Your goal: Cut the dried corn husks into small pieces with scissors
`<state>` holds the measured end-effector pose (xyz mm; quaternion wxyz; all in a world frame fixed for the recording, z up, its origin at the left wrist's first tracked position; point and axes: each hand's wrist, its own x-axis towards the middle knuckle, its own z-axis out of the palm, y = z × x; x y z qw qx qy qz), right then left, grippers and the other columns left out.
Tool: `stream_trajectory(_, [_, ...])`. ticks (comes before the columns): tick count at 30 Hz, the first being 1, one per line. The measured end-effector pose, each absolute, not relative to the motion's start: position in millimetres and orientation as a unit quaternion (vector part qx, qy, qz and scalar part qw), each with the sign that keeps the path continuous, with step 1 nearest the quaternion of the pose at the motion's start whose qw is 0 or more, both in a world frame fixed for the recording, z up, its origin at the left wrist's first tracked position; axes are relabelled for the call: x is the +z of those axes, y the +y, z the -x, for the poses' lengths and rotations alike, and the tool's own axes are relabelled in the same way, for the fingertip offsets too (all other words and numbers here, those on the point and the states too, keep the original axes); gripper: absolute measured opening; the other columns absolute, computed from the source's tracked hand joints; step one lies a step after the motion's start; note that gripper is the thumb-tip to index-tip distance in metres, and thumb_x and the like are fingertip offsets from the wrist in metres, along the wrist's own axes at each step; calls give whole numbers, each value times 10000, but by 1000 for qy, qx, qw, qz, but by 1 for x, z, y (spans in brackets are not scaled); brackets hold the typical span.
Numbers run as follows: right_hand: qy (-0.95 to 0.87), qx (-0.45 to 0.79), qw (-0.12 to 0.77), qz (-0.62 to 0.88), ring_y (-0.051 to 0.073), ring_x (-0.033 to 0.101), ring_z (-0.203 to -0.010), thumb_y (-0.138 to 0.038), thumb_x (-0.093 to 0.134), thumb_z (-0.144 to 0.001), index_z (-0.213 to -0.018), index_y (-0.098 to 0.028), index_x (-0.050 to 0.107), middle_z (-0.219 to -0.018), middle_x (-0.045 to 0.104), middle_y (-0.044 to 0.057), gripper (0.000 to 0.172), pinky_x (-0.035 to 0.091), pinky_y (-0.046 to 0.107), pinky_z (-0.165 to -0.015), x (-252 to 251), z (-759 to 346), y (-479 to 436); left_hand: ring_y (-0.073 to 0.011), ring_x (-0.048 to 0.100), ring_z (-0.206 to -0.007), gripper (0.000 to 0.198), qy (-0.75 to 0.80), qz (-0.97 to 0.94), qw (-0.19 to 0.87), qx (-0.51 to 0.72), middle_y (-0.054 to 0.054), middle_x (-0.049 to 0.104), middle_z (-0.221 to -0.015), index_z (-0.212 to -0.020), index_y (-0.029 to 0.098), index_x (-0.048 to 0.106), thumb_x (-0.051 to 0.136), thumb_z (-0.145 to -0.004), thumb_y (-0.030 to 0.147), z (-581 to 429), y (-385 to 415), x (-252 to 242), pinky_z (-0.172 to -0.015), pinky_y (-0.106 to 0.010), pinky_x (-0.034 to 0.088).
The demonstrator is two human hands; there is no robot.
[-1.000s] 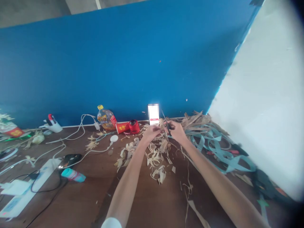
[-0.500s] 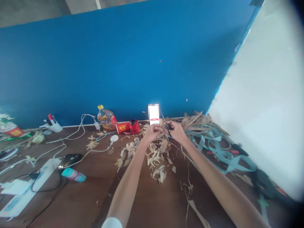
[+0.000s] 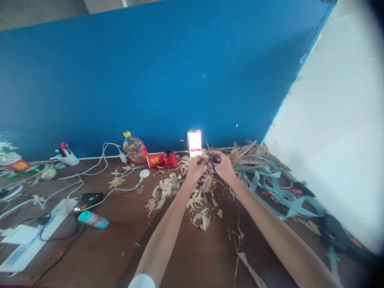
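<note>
My right hand (image 3: 222, 163) is closed round a pair of dark-handled scissors (image 3: 213, 159), their thin blades pointing up and away. Close beside it, my left hand (image 3: 195, 169) is closed with its fingertips pinched near the scissors. Whatever lies between those fingertips is too small to make out. Pale curled strips of dried husk (image 3: 196, 200) spread over the table under and in front of both hands. A lit phone (image 3: 195, 143) stands upright just behind my left hand.
Teal ribbon (image 3: 271, 182) and dry husk strips (image 3: 249, 152) pile up at the right. Left of my hands are red paper cups (image 3: 156, 160), a drink bottle (image 3: 134, 149), a white charging puck (image 3: 144, 174), a turquoise roll (image 3: 93, 219) and a power strip (image 3: 39, 236). A blue partition (image 3: 150, 80) rises behind.
My left hand has shifted slightly right, closer to the scissors in my right hand. The right hand has barely moved.
</note>
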<state>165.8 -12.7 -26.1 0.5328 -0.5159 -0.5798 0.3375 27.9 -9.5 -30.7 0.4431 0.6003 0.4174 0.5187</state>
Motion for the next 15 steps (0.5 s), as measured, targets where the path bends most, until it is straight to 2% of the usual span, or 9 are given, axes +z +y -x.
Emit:
stream_trajectory(4, [-576,335,547,507,178,622,-685,-218,652,-603,-1056,-139,603,-758,676,45,462,483,277,-625,-26,-163,-13,-152,584,-762,215,427,-583,409,557,-55,671,-838,-843,161,675,537,-819,324,-32,-15,-29,-712,-259,421])
stream_trajectory(10, [-578,375,539,484,169,599,-611,-271,625,-657,-1067,-135,599,-692,660,33,433,461,271,-575,-25,-160,-18,-166,582,-753,304,448,-560,394,574,-55,663,-791,-844,147,675,553,-821,425,-30,-16,-27,-702,-265,418])
stream_trajectory(15, [-618,322,517,498,175,610,-687,-284,579,-694,-1034,-157,626,-790,687,42,366,459,265,-617,-28,-157,-22,-143,558,-705,329,476,-498,398,606,-39,648,-749,-801,143,659,604,-780,466,-27,-15,-23,-661,-249,400])
